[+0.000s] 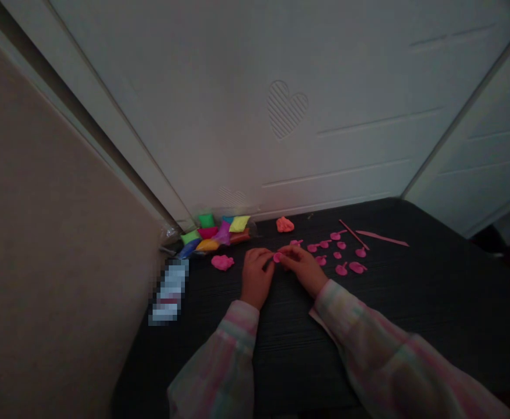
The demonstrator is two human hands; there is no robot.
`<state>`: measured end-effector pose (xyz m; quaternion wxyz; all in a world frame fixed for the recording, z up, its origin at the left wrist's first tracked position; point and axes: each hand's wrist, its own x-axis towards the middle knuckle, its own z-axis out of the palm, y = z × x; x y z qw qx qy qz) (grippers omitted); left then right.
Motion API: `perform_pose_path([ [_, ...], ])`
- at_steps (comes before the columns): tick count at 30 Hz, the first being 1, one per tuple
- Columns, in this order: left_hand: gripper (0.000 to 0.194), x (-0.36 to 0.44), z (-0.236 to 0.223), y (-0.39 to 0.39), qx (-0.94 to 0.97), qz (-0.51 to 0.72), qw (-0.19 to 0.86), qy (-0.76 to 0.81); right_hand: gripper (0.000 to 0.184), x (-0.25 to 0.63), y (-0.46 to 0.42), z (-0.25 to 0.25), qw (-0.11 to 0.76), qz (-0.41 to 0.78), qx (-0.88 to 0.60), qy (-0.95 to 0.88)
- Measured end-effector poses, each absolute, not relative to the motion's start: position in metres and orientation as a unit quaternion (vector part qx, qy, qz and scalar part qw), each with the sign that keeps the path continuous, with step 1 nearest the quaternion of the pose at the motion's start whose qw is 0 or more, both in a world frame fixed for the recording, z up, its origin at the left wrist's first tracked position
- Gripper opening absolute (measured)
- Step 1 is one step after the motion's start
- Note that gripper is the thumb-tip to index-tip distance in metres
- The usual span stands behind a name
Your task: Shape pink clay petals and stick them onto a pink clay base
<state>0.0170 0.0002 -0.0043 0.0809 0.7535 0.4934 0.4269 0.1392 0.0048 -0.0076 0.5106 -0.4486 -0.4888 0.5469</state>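
Fingers of my right hand: pinching a small pink disc, between my two hands. Fingers of my left hand: curled close at the disc's other side; I cannot tell whether they grip it. Step in hand, as I judge it: shaping the disc. The next move calls, I think, for light, even pressure to keep its edge round. Materials, by size: dark tabletop, finely grained; bright coloured packets in clear plastic; flat, tapered strip; thin, straight rod; creased pink lump and orange lump, apparently soft clay; flattened pink pieces, mostly to my right, several with thin tails.
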Motion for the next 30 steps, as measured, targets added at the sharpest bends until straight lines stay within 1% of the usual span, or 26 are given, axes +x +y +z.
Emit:
perform_pose_path([
  [6,0.012,0.017,-0.003,-0.001,0.74,0.439,0.099,0.499,0.02,0.139,0.005,-0.008,0.512,0.552,-0.444,-0.486],
  [9,0.018,0.017,-0.003,0.0,0.708,0.45,0.152,0.523,0.017,0.139,0.004,-0.006,0.529,0.521,-0.455,-0.492],
  [12,0.021,0.016,-0.005,0.003,0.627,0.483,0.282,0.542,0.014,0.138,0.003,-0.008,0.551,0.452,-0.473,-0.518],
  [16,0.024,0.016,-0.007,0.005,0.518,0.487,0.509,0.485,0.009,0.138,0.001,-0.012,0.531,0.356,-0.496,-0.588],
  [18,0.025,0.017,-0.006,0.005,0.51,0.468,0.557,0.459,0.009,0.138,0.0,-0.012,0.516,0.346,-0.501,-0.603],
  [22,0.023,0.018,-0.005,0.004,0.529,0.453,0.55,0.461,0.01,0.137,0.0,-0.014,0.498,0.336,-0.5,-0.624],
  [25,0.024,0.017,-0.007,0.006,0.511,0.471,0.547,0.466,0.017,0.136,0.0,-0.014,0.493,0.321,-0.498,-0.637],
  [28,0.026,0.014,-0.011,0.01,0.478,0.51,0.528,0.483,0.02,0.136,-0.006,-0.009,0.492,0.248,-0.527,-0.647],
  [30,0.027,0.013,-0.012,0.012,0.464,0.53,0.5,0.505,0.014,0.133,-0.014,-0.004,0.478,0.178,-0.525,-0.681],
])
